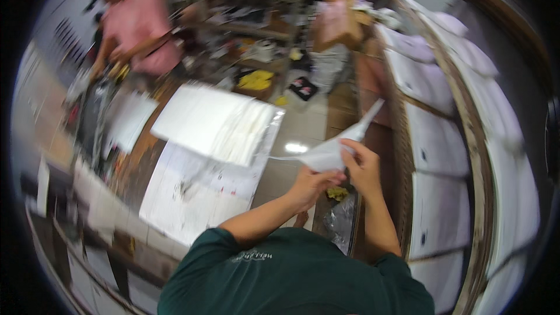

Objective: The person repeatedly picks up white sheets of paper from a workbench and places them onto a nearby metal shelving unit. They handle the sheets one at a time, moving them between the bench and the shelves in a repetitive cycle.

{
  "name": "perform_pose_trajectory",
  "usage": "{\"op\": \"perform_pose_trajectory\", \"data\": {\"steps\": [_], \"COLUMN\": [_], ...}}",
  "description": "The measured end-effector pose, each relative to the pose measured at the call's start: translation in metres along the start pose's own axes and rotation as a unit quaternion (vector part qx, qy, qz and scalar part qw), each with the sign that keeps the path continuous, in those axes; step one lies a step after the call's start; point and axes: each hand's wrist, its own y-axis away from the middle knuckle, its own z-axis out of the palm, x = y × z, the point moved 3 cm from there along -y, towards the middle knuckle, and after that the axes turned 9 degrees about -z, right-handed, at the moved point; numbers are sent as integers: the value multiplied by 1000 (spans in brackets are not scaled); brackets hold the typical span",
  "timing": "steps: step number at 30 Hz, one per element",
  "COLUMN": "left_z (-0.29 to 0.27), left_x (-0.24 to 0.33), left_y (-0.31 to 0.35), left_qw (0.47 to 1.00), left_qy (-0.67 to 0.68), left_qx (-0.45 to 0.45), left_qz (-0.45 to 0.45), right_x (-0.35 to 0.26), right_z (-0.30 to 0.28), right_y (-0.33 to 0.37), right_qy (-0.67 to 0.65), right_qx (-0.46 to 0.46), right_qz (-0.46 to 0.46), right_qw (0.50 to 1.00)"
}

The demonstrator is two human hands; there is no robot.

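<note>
Between my two hands, over the aisle, is a thin white sheet (pixel 324 155) that looks like paper or film, bent, with one corner pointing up to the right. My left hand (pixel 317 184) grips its lower edge, fingers closed. Just above, my right hand (pixel 360 164) pinches the sheet's right part between thumb and fingers. Left of my hands, a stack of white sheets (pixel 204 118) rests on the wooden table (pixel 135 170), overlapping a second white stack (pixel 192 198) with small marks on it.
At the right stand racks with white sheets (pixel 437 204) hung over wooden rails (pixel 475 157). A person in a pink shirt (pixel 140 23) works at the table's far left. Cluttered shelves (pixel 251 26) and a cardboard box (pixel 338 23) are at the back. Yellow pieces (pixel 255 80) and plastic bags (pixel 339 221) lie low down.
</note>
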Motion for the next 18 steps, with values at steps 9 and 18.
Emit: {"op": "perform_pose_trajectory", "data": {"steps": [9,18], "left_z": [-137,-211], "left_x": [-40,-100], "left_y": [2,52], "left_qw": [956,835], "left_qy": [-25,135], "left_qx": [286,533], "left_qz": [-53,34], "right_x": [200,284], "right_z": [-76,-56], "right_y": [-50,-126], "right_qy": [-136,-213], "right_qx": [103,88], "right_qz": [87,146], "right_qw": [981,962]}}
